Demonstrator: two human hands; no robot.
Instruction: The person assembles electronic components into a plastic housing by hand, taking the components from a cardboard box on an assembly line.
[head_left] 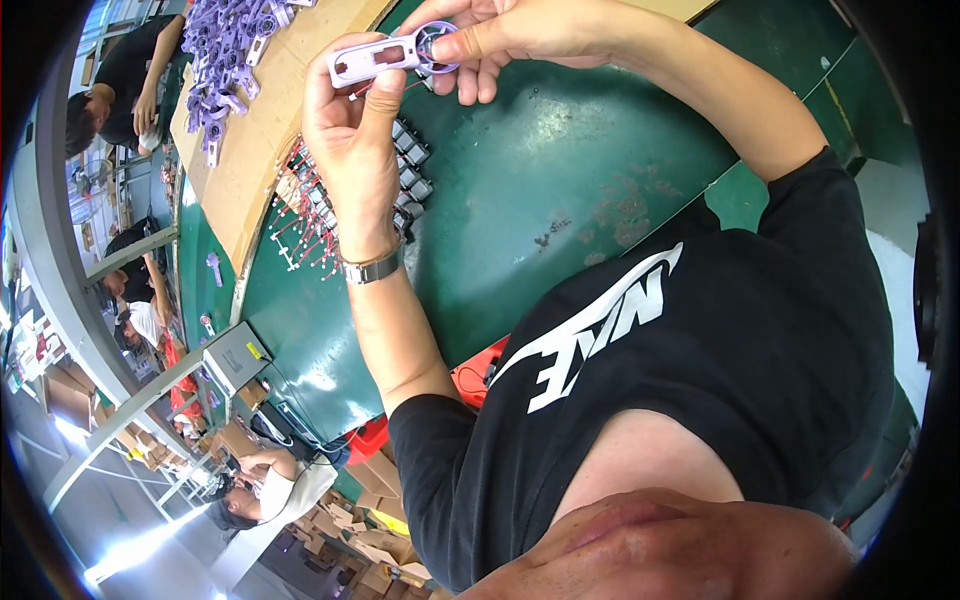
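Note:
Between my two hands is a light purple plastic fan housing (408,50), a long handle with slots and a round ring at one end. My left hand (350,130) grips the handle end, thumb along its lower edge. A thumb of my right hand (485,40) presses at the ring, with the fingers curled behind it. A thin red wire shows below the housing. Under and beside my left wrist lie several small silver-and-black battery-like blocks (412,185) with red wires (318,232), partly hidden by my forearm.
A heap of purple plastic parts (222,65) covers a cardboard sheet (262,120) at the far left of the green table (560,150). A grey box (236,357) stands by the left edge. Several people work at the left; cartons (375,480) are stacked beyond.

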